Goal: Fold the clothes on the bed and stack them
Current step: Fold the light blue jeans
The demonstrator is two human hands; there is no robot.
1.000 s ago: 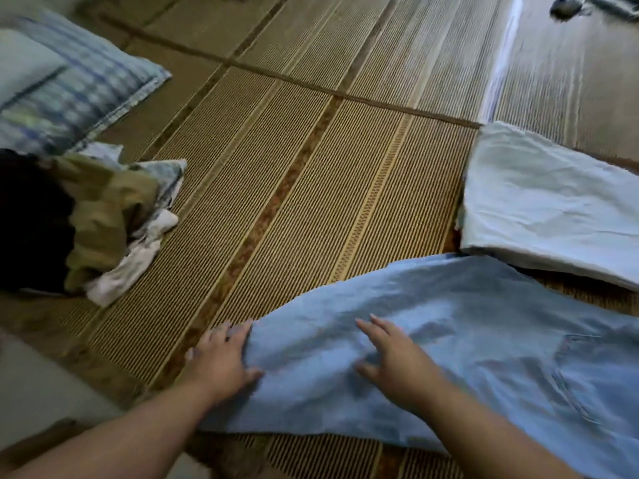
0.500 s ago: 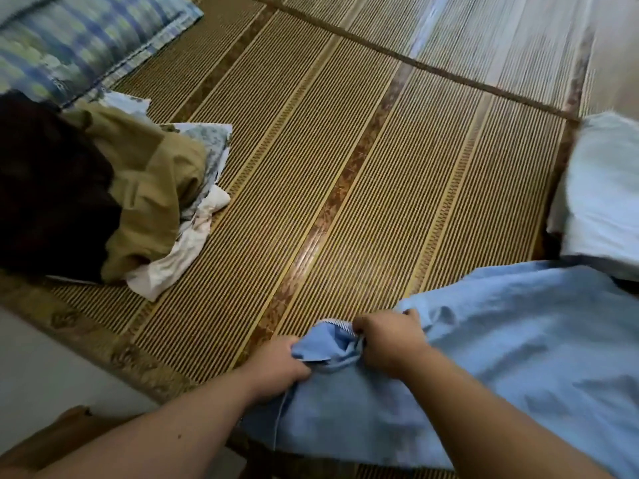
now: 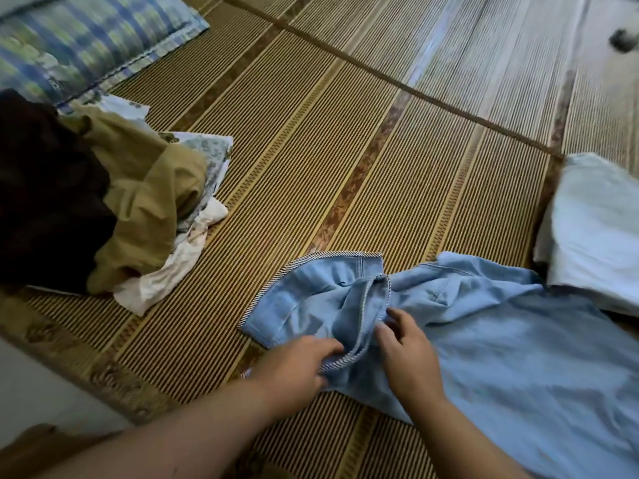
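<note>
A light blue denim garment [image 3: 501, 340] lies spread over the woven mat [image 3: 311, 150], running from the centre to the lower right. Its striped-edged end is turned open at the centre. My left hand [image 3: 297, 371] pinches the striped hem at its near edge. My right hand [image 3: 408, 354] rests on the cloth just right of that hem, with its fingers at the fold. A folded pale white garment [image 3: 594, 229] lies at the right edge. A heap of unfolded clothes [image 3: 103, 202], dark brown, olive and floral white, sits at the left.
A blue checked pillow [image 3: 86, 39] lies at the top left behind the heap. The mat's patterned border [image 3: 86, 361] runs along the lower left, with pale floor beyond it. A small dark object [image 3: 622, 39] sits blurred at the top right.
Both hands bunched the end of the blue garment, then pulled it open, so its striped hem now shows. The view has swung left and down.
</note>
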